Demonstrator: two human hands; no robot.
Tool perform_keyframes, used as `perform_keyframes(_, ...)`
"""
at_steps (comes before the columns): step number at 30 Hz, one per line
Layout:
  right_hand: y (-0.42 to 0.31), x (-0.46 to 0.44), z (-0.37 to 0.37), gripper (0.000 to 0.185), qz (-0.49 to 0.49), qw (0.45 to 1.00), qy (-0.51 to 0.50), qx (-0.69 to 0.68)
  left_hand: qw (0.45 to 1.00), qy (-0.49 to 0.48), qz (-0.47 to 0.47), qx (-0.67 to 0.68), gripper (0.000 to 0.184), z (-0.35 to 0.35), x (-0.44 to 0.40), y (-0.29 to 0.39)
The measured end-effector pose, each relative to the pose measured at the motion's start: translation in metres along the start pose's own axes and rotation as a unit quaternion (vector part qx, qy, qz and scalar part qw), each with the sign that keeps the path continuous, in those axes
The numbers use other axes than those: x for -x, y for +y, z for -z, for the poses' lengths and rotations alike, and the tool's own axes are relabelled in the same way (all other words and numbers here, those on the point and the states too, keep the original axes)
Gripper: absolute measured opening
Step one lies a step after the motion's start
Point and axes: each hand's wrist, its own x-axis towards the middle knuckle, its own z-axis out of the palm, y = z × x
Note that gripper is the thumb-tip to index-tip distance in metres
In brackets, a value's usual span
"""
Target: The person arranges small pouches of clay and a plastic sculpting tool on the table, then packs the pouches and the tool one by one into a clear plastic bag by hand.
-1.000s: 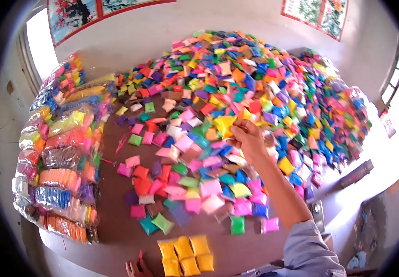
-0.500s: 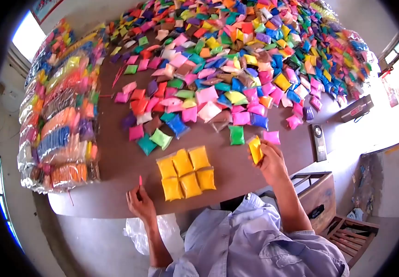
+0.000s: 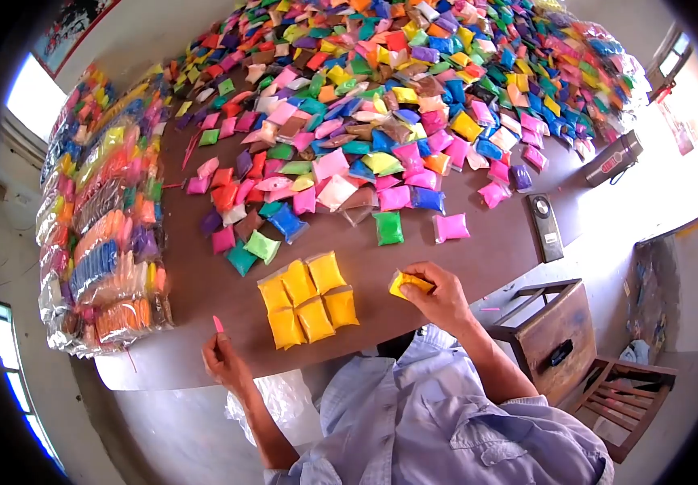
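Note:
My right hand [image 3: 439, 301] is closed around a small yellow packet [image 3: 408, 284], held over the table to the right of the laid-out packets. Several yellow packets [image 3: 314, 318] lie close together in two rows near the table's front edge. To the left of these, my left hand [image 3: 226, 362] pinches a thin pink stick [image 3: 218, 323] that points upward; its exact kind is too small to tell. A green packet [image 3: 389, 228] and a pink packet [image 3: 451, 228] lie just beyond my right hand.
A large heap of colourful packets [image 3: 381, 105] covers the back of the brown table [image 3: 195, 283]. Clear bags of sorted packets [image 3: 106, 242] are stacked at left. A dark flask [image 3: 614, 158] and a flat dark device [image 3: 544, 229] sit at right, above a wooden chair [image 3: 555, 339].
My right hand has brought the yellow packet left and nearer to me, turning it flatter. My left hand has shifted slightly left and down with the pink stick. The whole view has shifted a little.

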Motion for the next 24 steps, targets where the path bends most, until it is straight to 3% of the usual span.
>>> perform_keyframes(2, -0.002, 0.003, 0.007, 0.03, 0.007, 1.0, 0.009, -0.009, 0.999, -0.024, 0.006, 0.037, 0.017, 0.008, 0.009, 0.046)
perform_keyframes(4, -0.006, 0.006, 0.016, 0.032, -0.019, 0.997, 0.005, 0.073, 0.997, -0.054, -0.012, 0.06, 0.017, 0.002, 0.023, 0.076)
perform_keyframes(8, 0.0, 0.013, 0.031, 0.031, -0.028, 0.997, 0.01, 0.072, 0.958, -0.235, -0.116, 0.114, 0.011, -0.03, 0.07, 0.141)
perform_keyframes(12, 0.006, 0.021, 0.042, 0.028, -0.026, 0.992, 0.028, 0.121, 0.907, -0.375, -0.131, 0.139, 0.01, -0.074, 0.119, 0.189)
perform_keyframes(15, -0.003, 0.027, 0.046, 0.027, -0.051, 0.986, 0.07, 0.14, 0.884, -0.392, -0.206, 0.149, 0.009, -0.113, 0.142, 0.186)
perform_keyframes(18, -0.007, 0.03, 0.05, 0.026, -0.066, 0.961, 0.084, 0.256, 0.871, -0.397, -0.248, 0.148, 0.009, -0.136, 0.151, 0.189)
perform_keyframes(20, -0.004, 0.034, 0.049, 0.025, -0.05, 0.941, 0.123, 0.312, 0.869, -0.41, -0.24, 0.139, 0.01, -0.145, 0.155, 0.193)
perform_keyframes(24, 0.003, 0.035, 0.051, 0.024, -0.039, 0.941, 0.136, 0.307, 0.861, -0.4, -0.288, 0.129, 0.01, -0.16, 0.164, 0.195)
